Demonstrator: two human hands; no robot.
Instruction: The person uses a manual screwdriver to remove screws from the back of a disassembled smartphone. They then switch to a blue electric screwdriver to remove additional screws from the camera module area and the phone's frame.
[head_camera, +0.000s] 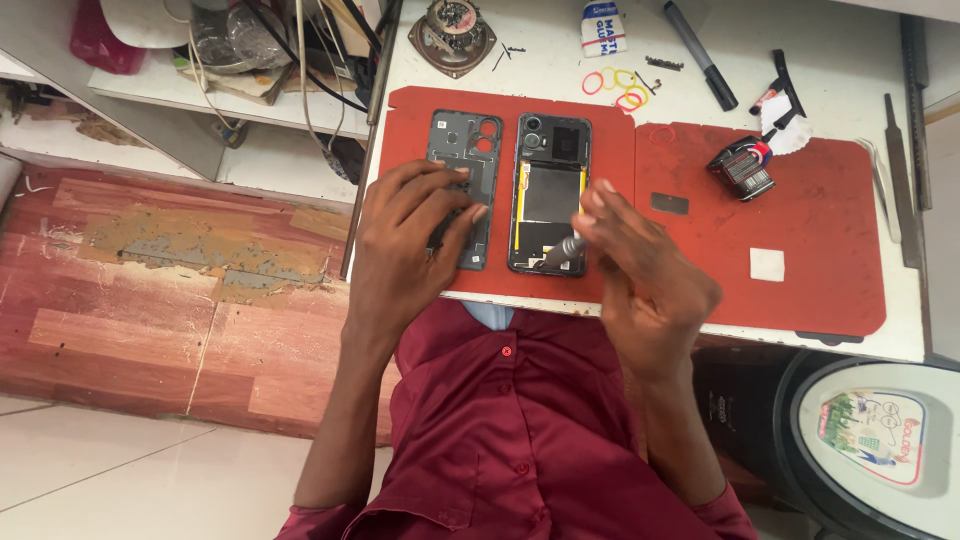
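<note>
Red mat (800, 240), opened phone (548, 190), screwdriver (565, 250) tip hidden by right hand (650, 275)

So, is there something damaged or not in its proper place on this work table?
The phone lies opened on the red mat, its back cover beside it under the left hand. The right hand holds a screwdriver on its lower end. Small screws lie loose on the table.

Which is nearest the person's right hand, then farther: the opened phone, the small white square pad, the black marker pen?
From the right hand:
1. Opened phone, just left, under the fingertips.
2. Small white square pad, on the red mat to the right.
3. Black marker pen, far top of the table.
</note>
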